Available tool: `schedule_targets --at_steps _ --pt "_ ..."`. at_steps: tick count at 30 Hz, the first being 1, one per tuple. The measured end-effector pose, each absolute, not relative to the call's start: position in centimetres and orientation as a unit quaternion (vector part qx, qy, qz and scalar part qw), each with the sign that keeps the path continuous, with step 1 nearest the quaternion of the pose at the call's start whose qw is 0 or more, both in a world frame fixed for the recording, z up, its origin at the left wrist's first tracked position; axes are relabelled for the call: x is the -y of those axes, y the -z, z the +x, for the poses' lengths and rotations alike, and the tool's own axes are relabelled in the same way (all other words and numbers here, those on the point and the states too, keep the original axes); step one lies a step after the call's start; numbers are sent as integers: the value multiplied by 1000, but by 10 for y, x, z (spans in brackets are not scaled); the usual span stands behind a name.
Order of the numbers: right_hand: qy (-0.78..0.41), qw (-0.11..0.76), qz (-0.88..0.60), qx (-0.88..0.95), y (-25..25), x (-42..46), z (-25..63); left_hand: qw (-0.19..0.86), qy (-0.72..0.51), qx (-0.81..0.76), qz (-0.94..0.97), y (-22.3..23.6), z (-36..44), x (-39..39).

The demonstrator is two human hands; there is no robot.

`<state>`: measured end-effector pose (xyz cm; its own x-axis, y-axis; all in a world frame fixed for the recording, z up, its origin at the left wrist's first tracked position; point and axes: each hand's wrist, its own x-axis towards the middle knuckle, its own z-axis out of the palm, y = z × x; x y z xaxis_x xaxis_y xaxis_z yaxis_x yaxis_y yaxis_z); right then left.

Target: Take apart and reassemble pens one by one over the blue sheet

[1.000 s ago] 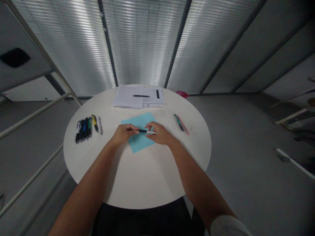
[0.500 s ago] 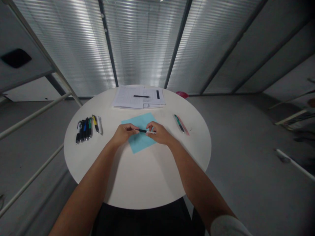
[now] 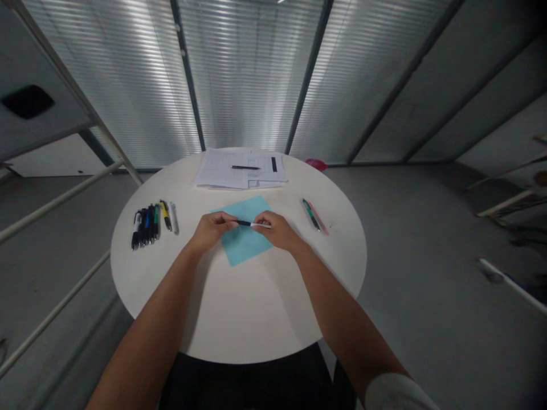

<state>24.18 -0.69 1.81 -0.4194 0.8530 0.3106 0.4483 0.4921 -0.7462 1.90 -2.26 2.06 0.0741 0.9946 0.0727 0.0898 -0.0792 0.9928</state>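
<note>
My left hand [image 3: 211, 230] and my right hand [image 3: 277, 232] meet above a light blue sheet of paper [image 3: 245, 251] on a round white table [image 3: 252, 319]. Between them lies a slim black-and-white pen [image 3: 250, 224]. My left fingers pinch its black end, and my right fingers pinch its white end. The middle of the pen shows between my hands. The sheet lies turned at an angle, and my hands hide parts of its upper edges.
Several pens [image 3: 147, 228] lie side by side at the table's left. A green-and-black pen [image 3: 311, 215] rests on a pink pen [image 3: 318, 218] at the right. A paper stack [image 3: 226, 169] with a black pen [image 3: 245, 167] lies at the far edge, beside a pink object [image 3: 316, 164].
My hands and the pen have risen slightly toward the far side of the sheet. The pen now tilts a little, and my left hand has shifted slightly left.
</note>
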Motion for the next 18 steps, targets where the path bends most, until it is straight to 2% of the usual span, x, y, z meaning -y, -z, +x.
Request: schedule_targets --at_steps 4,9,15,18 --pt "-348 327 -424 769 -16 7 242 478 -485 -485 549 -23 18 23" --pt "-335 412 -416 738 -16 6 240 472 -504 -486 535 -23 13 22" --pt "-478 422 -409 653 -17 5 237 483 -514 -477 525 -20 12 20" --pt "-473 451 -395 645 -14 1 238 480 -519 -477 523 -22 13 21"
